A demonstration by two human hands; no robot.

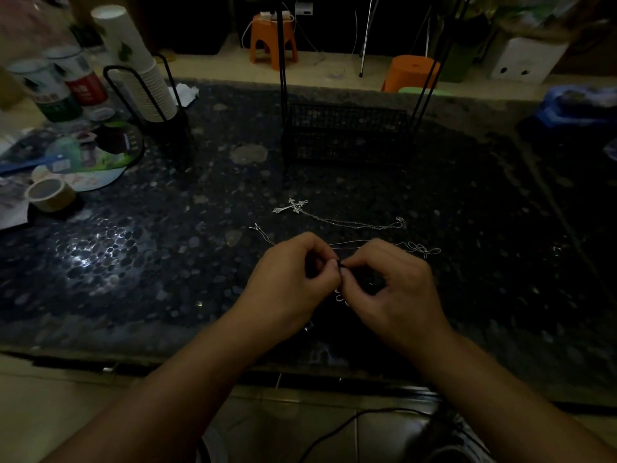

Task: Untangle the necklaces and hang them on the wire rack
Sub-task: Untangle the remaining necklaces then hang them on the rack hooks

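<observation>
Pinching a thin chain between them, the left hand point(293, 279) and the right hand point(392, 289) meet fingertip to fingertip just above the dark pebble-patterned table point(150, 262). The fingers of both hands are curled in tight, thumb against forefinger, so the gap between them is narrow and closed on the tangled necklaces point(342, 295); a few small silver loops hang just below the pinch. The picture is too dim to tell which strand each hand has.

Just beyond the fingers, fine chains trail away across the table to the right and end in a small knot of loops point(424, 250). A little farther out lies the cross pendant point(291, 206), flat on the table, its chain point(354, 223) running off to the right, apart from both hands.

Farther still, straight ahead of the fingers, stands the black wire rack point(347, 135), with a mesh basket at its base and thin uprights rising out of view.

Well off to the left of the hands sit a roll of tape point(50, 194), a stack of paper cups point(140, 61) in a black wire holder, and two tins point(63, 83). Beyond the table's far edge are two orange stools point(272, 41).
</observation>
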